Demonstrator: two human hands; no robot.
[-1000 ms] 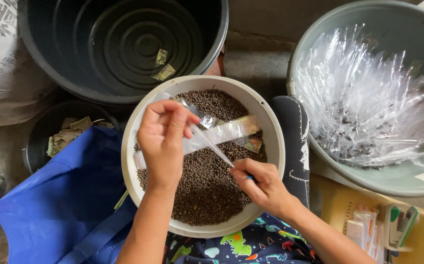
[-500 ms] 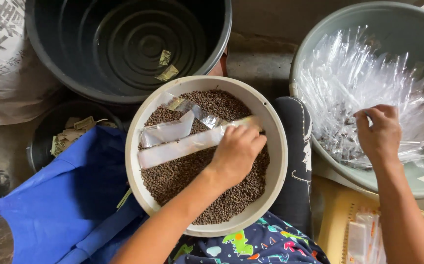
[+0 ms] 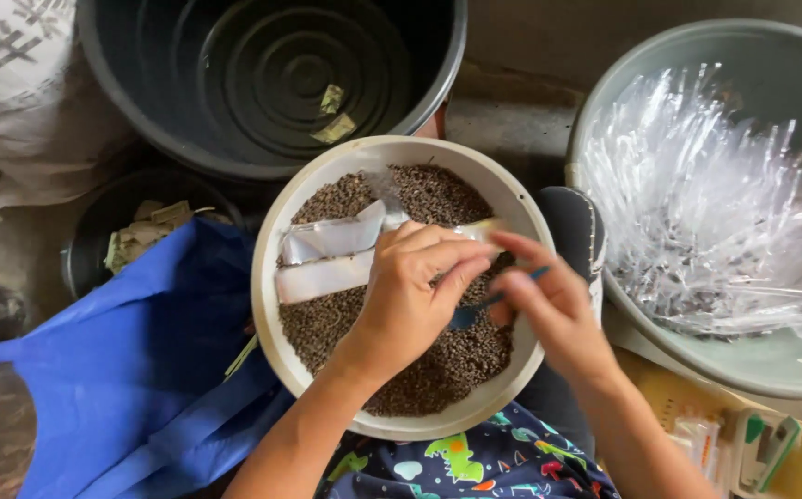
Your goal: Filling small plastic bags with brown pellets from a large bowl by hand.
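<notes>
— Since you ask how things lie, where does the clear packet sit from my left hand?

— My long clear packet rests on the brown seeds in the cream bowl. Its long axis runs nearly level across the bowl, one end near the left rim, the other passing under my left hand. So the free length of it stretches away to the left of that hand.

— And how is my left hand set?

— It is curled over the packet's right end, fingers bent down onto it, pinning or pinching that end; I cannot tell which, because the hand covers the contact.

— What about my right hand?

— It comes in just beside the left, fingertips closed in a pinch on a small blue spoon. The spoon's scoop points left, toward the covered end of the packet, and lies right below my left fingers.

— Which hand is nearer the packet, then?

— My left is on it; my right is apart from it, with the spoon between them. Farther right sits the grey basin of empty clear sleeves, well apart from both hands.
</notes>
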